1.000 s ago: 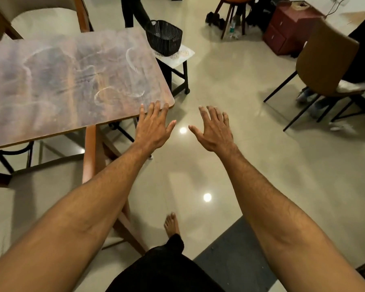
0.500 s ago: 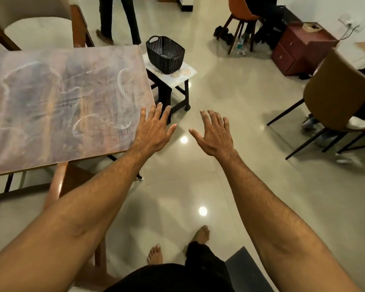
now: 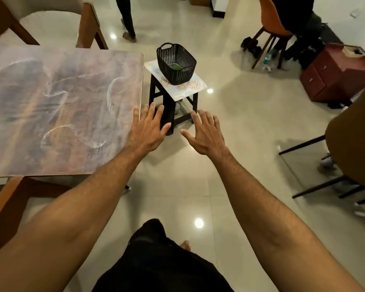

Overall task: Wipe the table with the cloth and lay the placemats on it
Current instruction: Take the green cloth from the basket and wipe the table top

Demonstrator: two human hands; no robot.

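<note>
Both my hands are empty and slack. My left hand (image 3: 149, 129) is spread flat with straight fingers over the right edge of the dining table (image 3: 61, 106), near its front right corner. Its outer finger overlaps that edge, though I cannot tell whether it touches the top. My right hand (image 3: 204, 134) is just as released, fingers fanned, over the bare floor tiles just beside the left one.

Ahead of my fingertips stands a small black stool (image 3: 195, 92) with a pale marbled top, just beside the table's right edge towards its far corner. A black plastic basket (image 3: 176, 57) sits on the middle of the stool's top. In its bottom lies what I take for the cloth (image 3: 176, 67), only a green patch of it showing. Round lacy pieces, most likely the placemats (image 3: 189, 85), peek out along the front edge of the stool's top, partly under the basket.

By my reckoning the job is at its very start. Whitish swirls and smears run across the tabletop, so no wiping looks done, and no mat lies on it. What is left is everything: take the cloth from the basket, wipe the top clean, then draw the mats out and lay them on the table.
</note>
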